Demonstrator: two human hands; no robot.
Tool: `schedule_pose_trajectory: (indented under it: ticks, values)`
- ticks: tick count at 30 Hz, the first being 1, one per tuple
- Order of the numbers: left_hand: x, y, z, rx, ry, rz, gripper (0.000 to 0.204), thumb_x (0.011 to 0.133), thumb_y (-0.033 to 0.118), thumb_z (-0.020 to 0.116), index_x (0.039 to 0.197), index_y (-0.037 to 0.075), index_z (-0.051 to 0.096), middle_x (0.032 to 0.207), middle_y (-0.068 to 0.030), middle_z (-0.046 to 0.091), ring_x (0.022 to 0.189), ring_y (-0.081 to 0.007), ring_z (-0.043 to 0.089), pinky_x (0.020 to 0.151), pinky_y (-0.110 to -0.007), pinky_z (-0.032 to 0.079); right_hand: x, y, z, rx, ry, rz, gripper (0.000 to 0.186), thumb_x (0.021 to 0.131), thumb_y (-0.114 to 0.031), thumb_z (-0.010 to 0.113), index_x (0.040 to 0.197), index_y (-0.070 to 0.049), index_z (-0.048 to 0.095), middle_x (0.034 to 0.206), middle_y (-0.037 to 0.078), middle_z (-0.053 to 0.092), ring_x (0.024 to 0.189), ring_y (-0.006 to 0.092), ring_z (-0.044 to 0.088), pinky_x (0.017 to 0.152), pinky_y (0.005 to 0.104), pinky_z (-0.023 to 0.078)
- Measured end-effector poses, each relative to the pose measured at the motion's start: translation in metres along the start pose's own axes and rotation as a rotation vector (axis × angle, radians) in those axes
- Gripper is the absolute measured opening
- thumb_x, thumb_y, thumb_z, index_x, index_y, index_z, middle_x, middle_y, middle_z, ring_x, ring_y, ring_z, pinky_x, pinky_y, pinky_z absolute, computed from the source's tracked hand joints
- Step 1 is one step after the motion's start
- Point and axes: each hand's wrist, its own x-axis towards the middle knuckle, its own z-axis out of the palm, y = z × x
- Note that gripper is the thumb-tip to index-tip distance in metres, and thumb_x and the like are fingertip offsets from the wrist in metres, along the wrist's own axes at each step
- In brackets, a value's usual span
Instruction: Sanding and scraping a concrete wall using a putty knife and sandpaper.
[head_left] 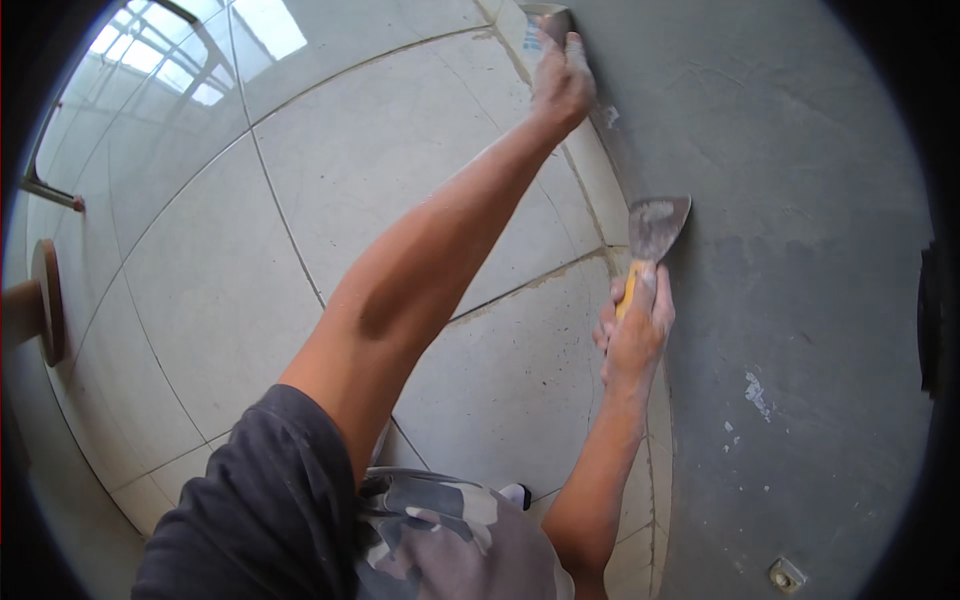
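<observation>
My right hand is wrapped round the yellow handle of a putty knife. Its wide metal blade carries pale smears and points up beside the grey wall. Far ahead, along the foot of that wall, my left hand grips a small whitish container with blue marks. Something dark grey shows at its top, and I cannot make out what it is. Both hands have white dust on them.
Large pale tiles cover the floor, with dirty joints and a narrow tile strip along the wall. White patches mark the wall, and a small fitting sits low right. At the left stand a round brown object and a metal frame.
</observation>
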Motion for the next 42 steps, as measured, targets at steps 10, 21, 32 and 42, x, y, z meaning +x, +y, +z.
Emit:
schedule_pose_trajectory:
  ticks: [10,21,32,42]
  values:
    - [-0.062,-0.026,-0.022,-0.502,-0.056,-0.25,0.052,0.106,0.044,0.034,0.119,0.0,0.057,0.091,-0.0033,0.058,0.082,-0.0128,0.049,0.074,-0.029,0.041,0.041,-0.028,0.046,-0.235,0.039,0.04,0.045,0.105,-0.041,0.037,0.129,-0.006,0.051,0.087,0.006,0.056,0.057,0.0092,0.045,0.043,0.0252,0.035]
    - [-0.057,-0.042,-0.055,-0.465,-0.168,-0.354,0.063,0.104,0.05,0.04,0.131,-0.006,0.053,0.12,-0.0066,0.058,0.109,-0.0162,0.049,0.098,-0.03,0.038,0.043,-0.028,0.061,-0.238,0.017,-0.017,0.039,0.106,-0.036,0.036,0.119,-0.003,0.053,0.082,0.004,0.052,0.055,0.0099,0.044,0.044,0.0283,0.037]
    - [-0.072,-0.049,-0.052,-0.4,-0.196,-0.468,0.064,0.103,0.054,0.04,0.12,-0.004,0.058,0.106,-0.0038,0.057,0.095,-0.0139,0.047,0.085,-0.027,0.039,0.04,-0.033,0.07,-0.248,0.076,-0.029,0.032,0.105,-0.03,0.039,0.109,-0.001,0.053,0.082,0.01,0.055,0.062,0.0166,0.053,0.052,0.0381,0.043]
    - [-0.074,-0.054,-0.04,-0.727,-0.118,-0.498,0.061,0.103,0.05,0.044,0.129,-0.004,0.055,0.12,-0.0058,0.059,0.106,-0.0142,0.054,0.097,-0.03,0.042,0.09,-0.016,0.08,-0.268,0.048,-0.229,0.029,0.105,-0.035,0.041,0.106,-0.009,0.053,0.076,-0.002,0.045,0.05,0.0045,0.037,0.039,0.0234,0.027]
